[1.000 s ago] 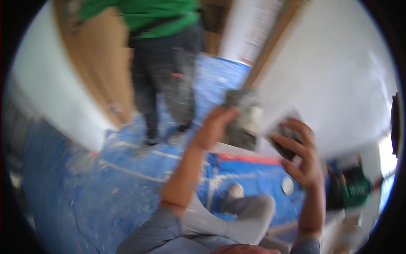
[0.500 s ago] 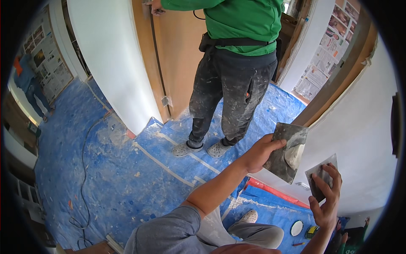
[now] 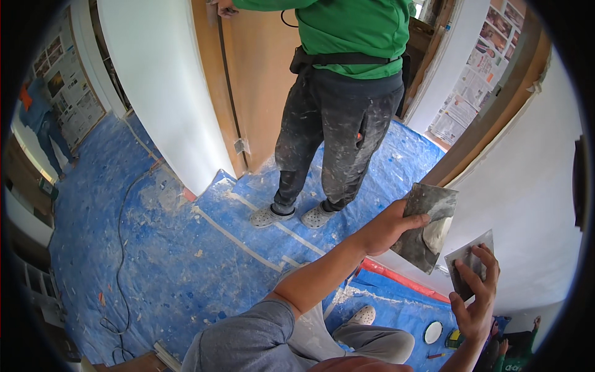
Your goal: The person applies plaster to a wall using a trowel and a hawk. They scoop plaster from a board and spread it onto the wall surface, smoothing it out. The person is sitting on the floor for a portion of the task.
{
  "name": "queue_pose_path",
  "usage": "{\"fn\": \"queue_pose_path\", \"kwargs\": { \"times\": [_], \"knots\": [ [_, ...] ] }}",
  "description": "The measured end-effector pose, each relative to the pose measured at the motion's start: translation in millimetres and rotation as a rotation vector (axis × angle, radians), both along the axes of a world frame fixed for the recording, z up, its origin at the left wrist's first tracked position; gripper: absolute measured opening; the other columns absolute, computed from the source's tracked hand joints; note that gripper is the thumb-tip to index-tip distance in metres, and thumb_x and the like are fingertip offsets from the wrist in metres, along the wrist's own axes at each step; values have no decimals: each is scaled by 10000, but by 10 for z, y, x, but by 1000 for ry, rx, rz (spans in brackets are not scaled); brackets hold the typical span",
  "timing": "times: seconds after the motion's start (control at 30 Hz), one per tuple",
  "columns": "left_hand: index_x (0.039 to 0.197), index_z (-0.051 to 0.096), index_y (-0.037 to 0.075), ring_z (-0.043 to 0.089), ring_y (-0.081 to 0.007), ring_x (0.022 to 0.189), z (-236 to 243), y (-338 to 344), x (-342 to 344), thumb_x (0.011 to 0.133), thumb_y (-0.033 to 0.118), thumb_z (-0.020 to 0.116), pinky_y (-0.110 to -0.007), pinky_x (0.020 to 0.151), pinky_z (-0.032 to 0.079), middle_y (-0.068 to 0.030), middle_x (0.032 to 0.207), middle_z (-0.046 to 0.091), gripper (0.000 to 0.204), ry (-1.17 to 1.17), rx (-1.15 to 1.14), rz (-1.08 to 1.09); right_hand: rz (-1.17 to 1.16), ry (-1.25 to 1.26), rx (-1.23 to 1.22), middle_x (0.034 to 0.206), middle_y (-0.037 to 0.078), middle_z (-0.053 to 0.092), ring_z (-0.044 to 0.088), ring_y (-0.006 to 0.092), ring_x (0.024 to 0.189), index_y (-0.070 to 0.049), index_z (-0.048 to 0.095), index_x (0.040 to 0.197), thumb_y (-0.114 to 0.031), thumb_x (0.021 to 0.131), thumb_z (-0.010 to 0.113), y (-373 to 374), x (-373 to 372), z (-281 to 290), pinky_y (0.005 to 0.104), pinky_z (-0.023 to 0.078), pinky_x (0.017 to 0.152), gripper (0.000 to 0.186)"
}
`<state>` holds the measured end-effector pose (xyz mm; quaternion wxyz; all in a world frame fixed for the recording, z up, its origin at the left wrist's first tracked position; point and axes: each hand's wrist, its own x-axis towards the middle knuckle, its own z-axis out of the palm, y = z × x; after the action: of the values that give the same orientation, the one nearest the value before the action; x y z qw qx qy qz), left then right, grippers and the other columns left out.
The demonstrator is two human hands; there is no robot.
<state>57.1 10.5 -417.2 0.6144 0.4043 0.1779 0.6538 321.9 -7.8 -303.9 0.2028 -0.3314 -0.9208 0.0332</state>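
Note:
My left hand (image 3: 385,228) grips the edge of a flat grey metal plaster board (image 3: 425,226) with a dab of pale filler (image 3: 437,234) on it. My right hand (image 3: 476,304) holds a smaller steel trowel blade (image 3: 466,268) just below and to the right of the board, close to the white wall (image 3: 527,211). The two tools nearly touch.
Another person in a green top and paint-spattered dark trousers (image 3: 338,133) stands facing a wooden door (image 3: 248,80). Blue sheeting (image 3: 155,248) covers the floor, with a black cable (image 3: 121,248) on the left. A small white lid (image 3: 433,332) lies by my shoe (image 3: 364,315).
The view swung left and steadied from a blur. My hands with the board and trowel shifted lower right in view, and the trowel came closer to the board.

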Motion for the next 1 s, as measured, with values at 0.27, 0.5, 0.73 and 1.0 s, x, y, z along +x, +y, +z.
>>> {"fn": "queue_pose_path", "kwargs": {
  "times": [0.27, 0.5, 0.73, 1.0],
  "knots": [
    [1328, 571, -22, 620, -120, 1098, 54, -61, 69, 1031, 189, 594, -314, 971, 495, -60, 1210, 667, 365, -10, 15, 22, 5, 20, 9, 1398, 205, 519, 439, 469, 1347, -97, 736, 1176, -364, 766, 708, -87, 48, -16, 583, 335, 1105, 490],
    [1332, 575, -17, 628, -120, 1081, 104, -162, 96, 1034, 203, 592, -317, 966, 502, -62, 1218, 670, 370, 62, 32, 37, -9, 12, 28, 1407, 205, 509, 438, 470, 1346, -102, 736, 1176, -357, 752, 710, -200, 92, 46, 584, 341, 1104, 495],
    [1339, 572, -18, 630, -119, 1079, 108, -191, 106, 1037, 201, 582, -317, 961, 507, -61, 1201, 676, 373, 62, 36, 21, -16, 28, -7, 1449, 221, 484, 413, 464, 1398, -88, 712, 1229, -453, 850, 679, -283, 145, 98, 587, 333, 1129, 527],
    [1333, 578, -14, 630, -112, 1073, 67, -157, 96, 1035, 196, 585, -309, 963, 503, -52, 1191, 676, 365, 71, 39, 8, 8, 25, 14, 1453, 222, 481, 404, 468, 1403, -94, 711, 1234, -410, 842, 667, -233, 106, 131, 592, 329, 1128, 505]
  ]
}}
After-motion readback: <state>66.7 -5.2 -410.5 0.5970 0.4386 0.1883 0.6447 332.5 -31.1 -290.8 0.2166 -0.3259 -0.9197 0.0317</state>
